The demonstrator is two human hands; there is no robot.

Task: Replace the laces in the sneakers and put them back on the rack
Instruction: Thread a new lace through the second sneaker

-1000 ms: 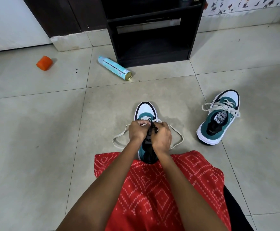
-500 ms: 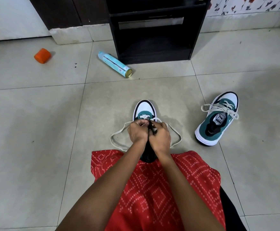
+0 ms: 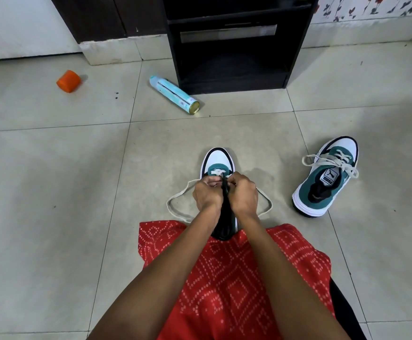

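Observation:
A white and teal sneaker stands on the floor in front of me, toe pointing away. My left hand and my right hand sit close together over its tongue, each pinching the cream lace near the lower eyelets. The lace loops out onto the tiles on both sides. Most of the sneaker's upper is hidden under my hands. A second matching sneaker lies to the right, laced, with loose lace ends. The black shoe rack stands at the back.
A teal spray can lies on its side left of the rack. An orange cap lies further left. My red patterned clothing covers my lap just behind the sneaker. Pale floor tiles spread all around.
My hands stay on the lace at the same place, with the fingers shifting slightly. The view has tilted a little; the sneakers have not moved.

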